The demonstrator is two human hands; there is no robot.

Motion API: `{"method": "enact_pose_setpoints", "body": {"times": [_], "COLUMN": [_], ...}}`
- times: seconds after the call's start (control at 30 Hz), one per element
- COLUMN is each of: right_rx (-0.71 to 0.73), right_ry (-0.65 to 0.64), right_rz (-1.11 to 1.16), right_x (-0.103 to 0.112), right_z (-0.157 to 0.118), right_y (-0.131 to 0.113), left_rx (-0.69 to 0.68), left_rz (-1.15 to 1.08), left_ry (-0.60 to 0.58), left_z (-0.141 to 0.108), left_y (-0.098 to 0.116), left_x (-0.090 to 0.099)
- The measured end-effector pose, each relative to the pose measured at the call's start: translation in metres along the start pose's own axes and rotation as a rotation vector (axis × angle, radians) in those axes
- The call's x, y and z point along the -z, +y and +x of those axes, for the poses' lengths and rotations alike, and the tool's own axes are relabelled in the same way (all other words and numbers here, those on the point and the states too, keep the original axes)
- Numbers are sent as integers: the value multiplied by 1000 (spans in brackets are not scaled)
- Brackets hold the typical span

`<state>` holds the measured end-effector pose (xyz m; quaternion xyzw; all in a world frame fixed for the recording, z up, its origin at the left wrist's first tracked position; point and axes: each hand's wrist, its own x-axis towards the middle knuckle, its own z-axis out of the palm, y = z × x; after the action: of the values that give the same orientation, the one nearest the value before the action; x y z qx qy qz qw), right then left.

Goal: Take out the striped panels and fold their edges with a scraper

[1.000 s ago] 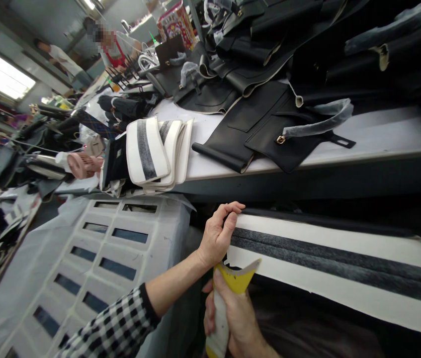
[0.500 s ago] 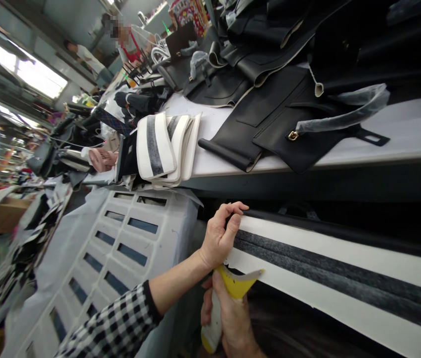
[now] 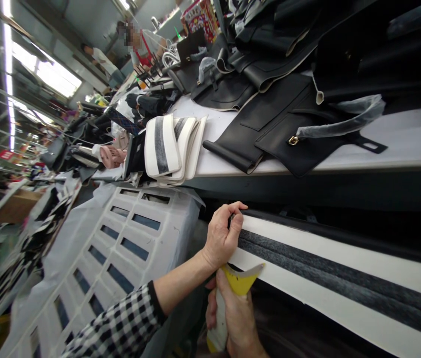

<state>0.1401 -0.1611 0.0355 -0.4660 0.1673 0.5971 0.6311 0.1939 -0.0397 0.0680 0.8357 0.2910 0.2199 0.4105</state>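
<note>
My left hand (image 3: 223, 236), in a checked sleeve, grips the near end of a long white panel (image 3: 307, 243) with dark grey felt-like stripes. Its thumb presses on top and the fingers curl over the end and far edge. Just below, my right hand (image 3: 238, 318) is closed round a yellow-and-white hand tool (image 3: 242, 282) with a curved grey edge and a pointed tip. That tip lies close to the panel's near edge; whether it touches I cannot tell. The panel runs off to the lower right, with a black strip along its far side.
Beyond lies a white table (image 3: 411, 144) holding black leather bag pieces (image 3: 277, 119) with a plastic-wrapped handle (image 3: 344, 119). A stack of striped white pieces (image 3: 162, 146) and a pink fan (image 3: 111, 156) stand further left. A slotted grey crate (image 3: 121, 233) is beside my left arm. Two people are behind.
The view has shifted slightly, so the background sits further right. Both hands keep their hold; the tool has barely moved against the panel edge.
</note>
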Motion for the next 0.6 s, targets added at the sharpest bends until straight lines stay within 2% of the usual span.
{"method": "enact_pose_setpoints", "body": {"times": [0.07,0.2,0.43,0.53,0.6], "right_rx": [7,-9,21,-6,-13], "right_ry": [1,-44,-151,-192,-203], "right_rz": [-19,-7,222,181,125], "right_x": [2,6,12,19,28], "right_z": [-2,-4,-20,-37,-48], "right_y": [-5,-16,-20,-25,-29], "left_rx": [-15,-128,-201,-147,-24], "left_rz": [54,227,438,269,-36], "left_ry": [28,85,105,76,84], "left_z": [1,4,1,7,15], "left_y": [1,3,10,5,-3], "left_x": [-3,-10,-20,-18,-15]}}
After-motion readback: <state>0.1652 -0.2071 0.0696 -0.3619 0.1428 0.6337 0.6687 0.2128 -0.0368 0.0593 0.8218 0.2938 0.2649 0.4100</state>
